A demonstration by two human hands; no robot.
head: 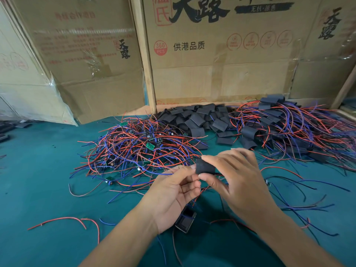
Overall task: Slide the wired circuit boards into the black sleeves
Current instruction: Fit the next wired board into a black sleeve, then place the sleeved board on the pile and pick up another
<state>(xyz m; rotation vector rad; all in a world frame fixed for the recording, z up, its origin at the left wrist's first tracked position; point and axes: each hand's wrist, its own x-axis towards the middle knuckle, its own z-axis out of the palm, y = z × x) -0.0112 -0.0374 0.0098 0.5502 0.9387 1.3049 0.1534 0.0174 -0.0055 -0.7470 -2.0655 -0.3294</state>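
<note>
My right hand pinches a flat black sleeve between thumb and forefinger above the green table. My left hand meets it from the left, fingertips at the sleeve's left edge, with red and blue wires running out past them; whether a board is inside the sleeve is hidden. A tangled heap of wired circuit boards with red and blue leads lies behind my left hand. Empty black sleeves are piled at the back centre. Sleeved boards with wires are heaped at the right.
A small black box-like part lies on the green table surface under my left wrist. Loose red and blue wire scraps are scattered at the front. Cardboard boxes wall off the back.
</note>
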